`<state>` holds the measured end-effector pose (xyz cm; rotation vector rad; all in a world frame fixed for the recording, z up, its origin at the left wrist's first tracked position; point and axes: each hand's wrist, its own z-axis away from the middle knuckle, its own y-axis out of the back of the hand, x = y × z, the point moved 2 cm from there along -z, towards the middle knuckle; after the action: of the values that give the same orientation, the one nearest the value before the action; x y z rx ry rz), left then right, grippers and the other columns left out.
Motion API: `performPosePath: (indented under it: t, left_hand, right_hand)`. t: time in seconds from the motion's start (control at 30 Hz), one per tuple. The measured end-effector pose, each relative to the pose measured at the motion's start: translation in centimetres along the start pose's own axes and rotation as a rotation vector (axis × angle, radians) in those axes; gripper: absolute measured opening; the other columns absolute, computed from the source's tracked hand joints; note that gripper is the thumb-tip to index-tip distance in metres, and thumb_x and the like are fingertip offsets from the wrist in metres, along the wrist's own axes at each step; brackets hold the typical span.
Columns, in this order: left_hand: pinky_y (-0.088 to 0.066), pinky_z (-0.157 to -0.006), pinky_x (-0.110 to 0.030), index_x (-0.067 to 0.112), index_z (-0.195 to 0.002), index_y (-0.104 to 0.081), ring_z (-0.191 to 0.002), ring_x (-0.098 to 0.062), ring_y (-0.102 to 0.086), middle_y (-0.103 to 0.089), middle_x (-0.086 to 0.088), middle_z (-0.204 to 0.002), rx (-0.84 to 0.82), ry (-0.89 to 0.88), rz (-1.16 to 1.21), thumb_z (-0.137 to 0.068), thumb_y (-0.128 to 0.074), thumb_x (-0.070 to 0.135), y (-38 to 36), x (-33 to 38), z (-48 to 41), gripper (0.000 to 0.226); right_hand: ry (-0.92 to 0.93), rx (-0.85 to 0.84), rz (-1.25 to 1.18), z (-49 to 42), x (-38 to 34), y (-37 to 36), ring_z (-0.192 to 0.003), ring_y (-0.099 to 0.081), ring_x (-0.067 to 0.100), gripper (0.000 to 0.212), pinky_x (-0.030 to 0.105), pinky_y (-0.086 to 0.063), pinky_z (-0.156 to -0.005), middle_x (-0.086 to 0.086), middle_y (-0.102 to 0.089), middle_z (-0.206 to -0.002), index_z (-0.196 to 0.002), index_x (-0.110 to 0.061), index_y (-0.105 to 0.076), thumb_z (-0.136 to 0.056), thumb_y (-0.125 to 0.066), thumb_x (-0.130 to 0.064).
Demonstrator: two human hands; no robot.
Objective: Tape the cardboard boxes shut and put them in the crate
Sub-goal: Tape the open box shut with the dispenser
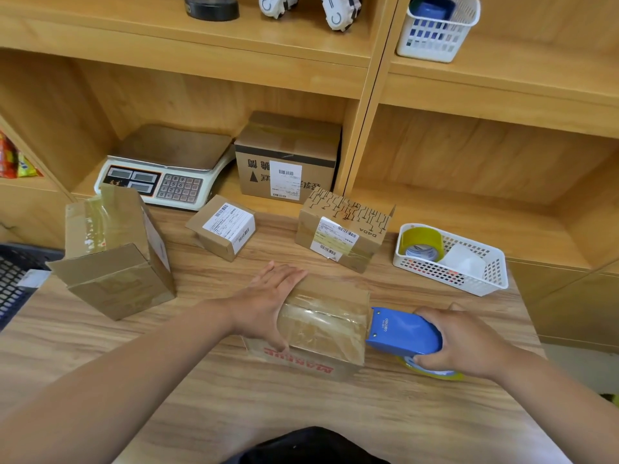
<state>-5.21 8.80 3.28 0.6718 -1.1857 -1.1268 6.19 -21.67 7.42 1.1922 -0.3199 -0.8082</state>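
Observation:
A small cardboard box with red print lies on the wooden table in front of me, its top covered with clear tape. My left hand rests flat on the box's left end, fingers straight. My right hand grips a blue tape dispenser whose front edge meets the box's right side. Three more boxes stand on the table: a tall one with an open flap at the left, a little labelled one and a printed one. The black crate sits at the far left edge.
A white basket with a tape roll sits at the right of the table. On the shelf behind are a weighing scale and a larger labelled box. Another white basket stands on the upper shelf.

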Motion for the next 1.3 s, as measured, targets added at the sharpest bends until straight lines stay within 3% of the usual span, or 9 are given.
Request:
performPosePath:
  t: [0.2, 0.37, 0.6, 0.7, 0.83, 0.97, 1.07, 1.17, 1.3]
  left_hand:
    - [0.022, -0.111, -0.030, 0.025, -0.150, 0.010, -0.143, -0.013, 0.016, 0.006, 0.001, -0.156, -0.049, 0.012, -0.088, -0.059, -0.079, 0.052, 0.2, 0.7, -0.3, 0.130]
    - [0.014, -0.115, -0.048, 0.024, -0.150, 0.009, -0.144, -0.023, 0.019, 0.014, -0.009, -0.158, -0.146, -0.026, -0.215, -0.062, -0.075, 0.059, -0.1, 3.9, -1.7, 0.127]
    - [0.009, -0.114, -0.057, 0.021, -0.149, 0.013, -0.143, -0.031, 0.018, 0.014, -0.016, -0.157, -0.082, -0.137, -0.285, -0.059, -0.075, 0.064, -2.6, 9.8, -5.1, 0.133]
    - [0.007, -0.114, -0.057, 0.017, -0.149, 0.015, -0.144, -0.032, 0.013, 0.009, -0.018, -0.157, -0.068, -0.115, -0.313, -0.059, -0.074, 0.066, -2.6, 11.1, -5.5, 0.135]
    - [0.000, -0.116, -0.054, 0.017, -0.150, 0.011, -0.143, -0.032, -0.001, -0.008, -0.017, -0.154, -0.030, -0.121, -0.320, -0.059, -0.074, 0.063, -2.3, 11.2, -5.3, 0.133]
    - [-0.010, -0.116, -0.044, 0.020, -0.149, 0.000, -0.139, -0.030, -0.015, -0.020, -0.013, -0.148, 0.070, -0.142, -0.173, -0.055, -0.077, 0.060, -0.2, 10.1, -4.4, 0.127]
    - [-0.011, -0.117, -0.033, 0.028, -0.148, 0.002, -0.141, -0.020, -0.011, -0.015, -0.002, -0.152, 0.142, -0.121, 0.054, -0.056, -0.079, 0.057, 2.5, 9.0, -2.9, 0.127]
    - [-0.017, -0.115, -0.027, 0.038, -0.147, 0.003, -0.140, -0.008, -0.013, -0.012, 0.013, -0.153, 0.182, -0.104, 0.315, -0.054, -0.085, 0.047, 4.1, 7.1, -1.2, 0.128]
    - [-0.022, -0.116, -0.029, 0.049, -0.142, 0.002, -0.137, 0.001, -0.016, -0.012, 0.031, -0.139, 0.151, -0.064, 0.615, -0.053, -0.088, 0.035, 3.5, 4.1, 1.0, 0.127]
  right_hand:
    - [0.000, -0.002, -0.073, -0.2, 0.4, -0.8, -0.078, -0.048, 0.008, 0.051, 0.010, -0.025, -0.065, -0.021, -0.058, -0.087, -0.098, -0.039, -0.051, -0.058, -0.057, -0.071]
    - [-0.020, -0.032, -0.122, -0.2, 0.8, -1.7, -0.086, -0.040, 0.006, 0.061, 0.015, -0.030, -0.060, -0.025, -0.053, -0.088, -0.102, -0.046, -0.042, -0.049, -0.046, -0.077]
    - [-0.042, -0.002, -0.187, -0.3, 0.8, -2.4, -0.088, -0.039, 0.007, 0.064, 0.017, -0.035, -0.065, -0.026, -0.055, -0.088, -0.103, -0.044, -0.047, -0.047, -0.048, -0.075]
    - [-0.050, 0.013, -0.223, -0.1, 0.8, -2.5, -0.088, -0.040, 0.006, 0.063, 0.016, -0.038, -0.069, -0.025, -0.057, -0.088, -0.103, -0.046, -0.048, -0.046, -0.050, -0.074]
    - [-0.039, 0.033, -0.248, 0.2, 0.4, -2.3, -0.088, -0.042, 0.007, 0.059, 0.011, -0.030, -0.067, -0.026, -0.057, -0.087, -0.101, -0.049, -0.046, -0.047, -0.053, -0.072]
    - [-0.012, 0.085, -0.245, 0.2, -0.4, -0.6, -0.085, -0.048, 0.004, 0.051, 0.016, -0.033, -0.072, -0.028, -0.057, -0.090, -0.097, -0.053, -0.045, -0.052, -0.058, -0.070]
    - [0.004, 0.165, -0.233, 0.4, -1.8, 2.4, -0.087, -0.050, 0.004, 0.049, 0.014, -0.037, -0.071, -0.032, -0.054, -0.091, -0.097, -0.057, -0.044, -0.054, -0.068, -0.064]
    - [0.008, 0.213, -0.176, 0.3, -3.6, 5.3, -0.088, -0.046, 0.004, 0.048, 0.017, -0.038, -0.068, -0.025, -0.053, -0.086, -0.101, -0.046, -0.051, -0.061, -0.076, -0.056]
    - [0.031, 0.199, -0.117, -1.0, -6.7, 7.4, -0.086, -0.046, 0.002, 0.051, 0.025, -0.046, -0.069, -0.014, -0.055, -0.086, -0.099, -0.040, -0.052, -0.058, -0.069, -0.064]
